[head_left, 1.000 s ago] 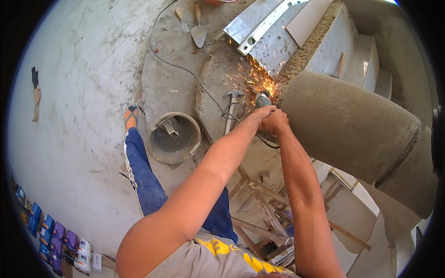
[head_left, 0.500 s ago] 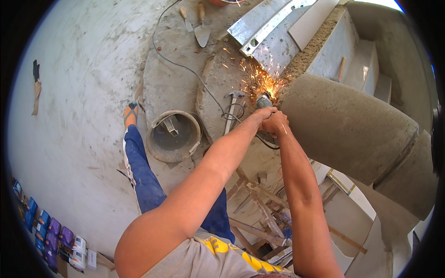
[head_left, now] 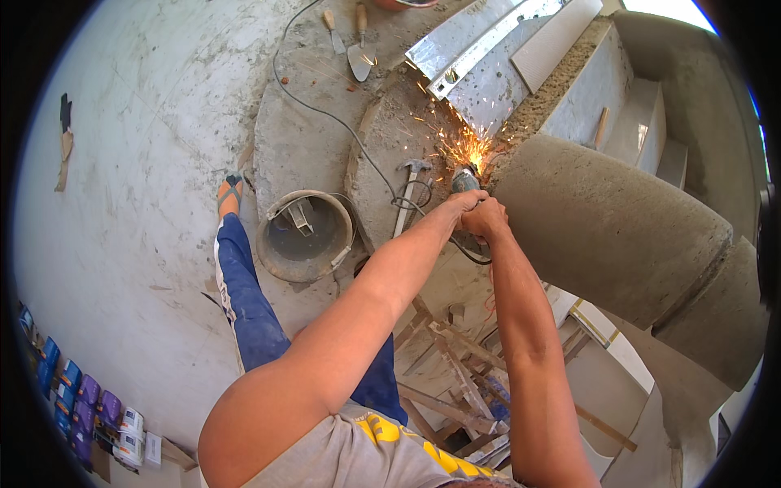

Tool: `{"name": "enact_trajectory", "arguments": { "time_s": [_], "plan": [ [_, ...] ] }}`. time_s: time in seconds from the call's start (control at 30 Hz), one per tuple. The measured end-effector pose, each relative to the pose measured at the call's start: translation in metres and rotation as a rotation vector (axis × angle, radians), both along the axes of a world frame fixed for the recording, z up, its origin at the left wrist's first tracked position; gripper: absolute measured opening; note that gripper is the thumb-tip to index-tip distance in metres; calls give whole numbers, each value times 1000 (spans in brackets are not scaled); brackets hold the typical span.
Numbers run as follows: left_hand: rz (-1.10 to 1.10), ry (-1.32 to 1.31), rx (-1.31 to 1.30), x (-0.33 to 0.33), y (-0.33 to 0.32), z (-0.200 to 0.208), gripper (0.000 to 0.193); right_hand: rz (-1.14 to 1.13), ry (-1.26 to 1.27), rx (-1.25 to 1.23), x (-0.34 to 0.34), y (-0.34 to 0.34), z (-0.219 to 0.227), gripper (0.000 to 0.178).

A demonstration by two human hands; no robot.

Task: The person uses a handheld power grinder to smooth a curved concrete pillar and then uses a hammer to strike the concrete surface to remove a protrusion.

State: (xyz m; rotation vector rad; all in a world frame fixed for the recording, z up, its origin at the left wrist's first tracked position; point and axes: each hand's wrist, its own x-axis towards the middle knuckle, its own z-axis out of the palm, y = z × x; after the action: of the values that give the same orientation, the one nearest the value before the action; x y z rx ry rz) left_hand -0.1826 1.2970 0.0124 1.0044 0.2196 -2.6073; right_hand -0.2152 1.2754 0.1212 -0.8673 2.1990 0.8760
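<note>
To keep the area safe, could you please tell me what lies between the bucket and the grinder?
The head view shows a hammer and a loop of dark cable on the concrete step between the bucket and the grinder.

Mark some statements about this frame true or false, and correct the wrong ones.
1. The left hand and right hand are together on a power tool. True.
2. Sparks fly from the hammer. False: they spray at the power tool's far end.
3. A bucket stands to the left of the hammer. True.
4. Two trowels lie inside the bucket. False: they lie apart from it, near the picture's top edge.
5. The visible foot wears a closed boot. False: it wears a strapped sandal.
</note>
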Motion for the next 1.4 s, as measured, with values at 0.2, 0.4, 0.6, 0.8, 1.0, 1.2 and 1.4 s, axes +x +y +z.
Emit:
{"name": "enact_trajectory", "arguments": {
  "time_s": [0.2,0.4,0.6,0.8,1.0,1.2,1.4],
  "plan": [
    [3,-4,-2,2,1,1,41,95,25,-53,-6,7,-6,64],
    [2,-10,-7,2,0,1,41,32,-8,26,-9,2,-8,67],
    [2,-27,-9,1,-1,0,42,58,-6,16,-6,1,-7,69],
    [6,-40,-10,-1,-1,2,42,136,10,6,-15,6,-15,67],
    [14,-57,-12,1,-1,0,42,30,-14,29,-4,-1,-6,64],
    [4,-67,-12,0,0,5,42,165,52,-57,-22,12,-26,54],
    [9,-91,-12,2,1,3,42,61,22,-49,-6,5,-11,55]
  ]
}}
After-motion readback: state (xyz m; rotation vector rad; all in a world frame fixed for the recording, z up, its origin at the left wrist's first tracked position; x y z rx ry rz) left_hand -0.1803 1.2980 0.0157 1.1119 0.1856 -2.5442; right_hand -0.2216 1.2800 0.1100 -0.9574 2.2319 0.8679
